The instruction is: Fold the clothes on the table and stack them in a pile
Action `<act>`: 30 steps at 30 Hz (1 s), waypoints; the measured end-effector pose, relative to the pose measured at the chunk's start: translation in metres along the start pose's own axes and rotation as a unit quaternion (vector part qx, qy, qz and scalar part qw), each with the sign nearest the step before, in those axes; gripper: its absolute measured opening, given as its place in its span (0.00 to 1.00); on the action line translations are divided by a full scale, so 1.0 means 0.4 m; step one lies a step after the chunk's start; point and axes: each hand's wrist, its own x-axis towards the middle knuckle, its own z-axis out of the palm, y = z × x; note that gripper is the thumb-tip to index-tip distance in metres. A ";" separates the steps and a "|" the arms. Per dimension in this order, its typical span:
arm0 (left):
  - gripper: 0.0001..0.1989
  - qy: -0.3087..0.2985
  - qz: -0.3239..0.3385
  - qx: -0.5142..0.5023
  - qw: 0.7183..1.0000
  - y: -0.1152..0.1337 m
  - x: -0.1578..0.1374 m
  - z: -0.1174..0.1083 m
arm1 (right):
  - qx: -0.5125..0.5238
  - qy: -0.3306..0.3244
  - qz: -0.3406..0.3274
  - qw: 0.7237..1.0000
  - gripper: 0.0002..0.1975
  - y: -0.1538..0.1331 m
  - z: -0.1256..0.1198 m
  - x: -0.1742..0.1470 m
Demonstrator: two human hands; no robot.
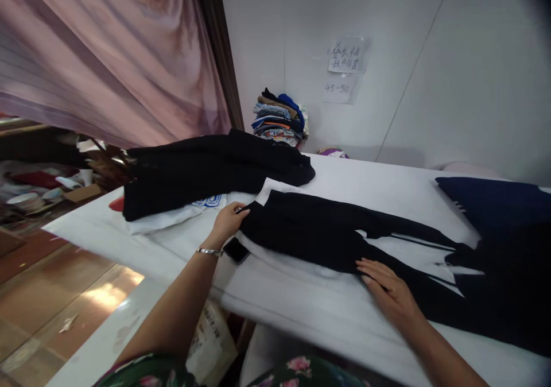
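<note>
"Where are the trousers point(310, 226)?"
"On the white table point(379, 181), from mid-frame to the right edge, legs pointing right."
"And your hands?"
"My left hand point(230, 224), near the centre, pinches the waist corner. My right hand point(390, 289), lower right, lies with its fingers extended, close together, on the near edge."
"What's around them?"
"A phone point(236, 251) just below my left wrist, and a clothes stack point(278, 120) at upper centre."

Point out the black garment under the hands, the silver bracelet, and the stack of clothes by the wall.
Black garment point(307, 226): head view, middle of its wide part.
Silver bracelet point(209, 251): head view, on its band.
Stack of clothes point(278, 118): head view, middle of its front.
</note>
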 end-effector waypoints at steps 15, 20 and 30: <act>0.14 -0.031 -0.023 0.147 0.988 0.000 0.012 -0.003 | -0.105 -0.107 -0.065 0.987 0.24 -0.022 -0.015 -0.013; 0.18 -0.008 0.048 0.214 0.976 0.077 0.062 -0.029 | -0.090 -0.126 -0.041 0.987 0.23 -0.024 -0.017 -0.005; 0.28 -0.051 0.035 0.170 0.984 0.202 0.235 0.095 | -0.074 -0.106 -0.027 0.991 0.22 -0.044 -0.017 0.002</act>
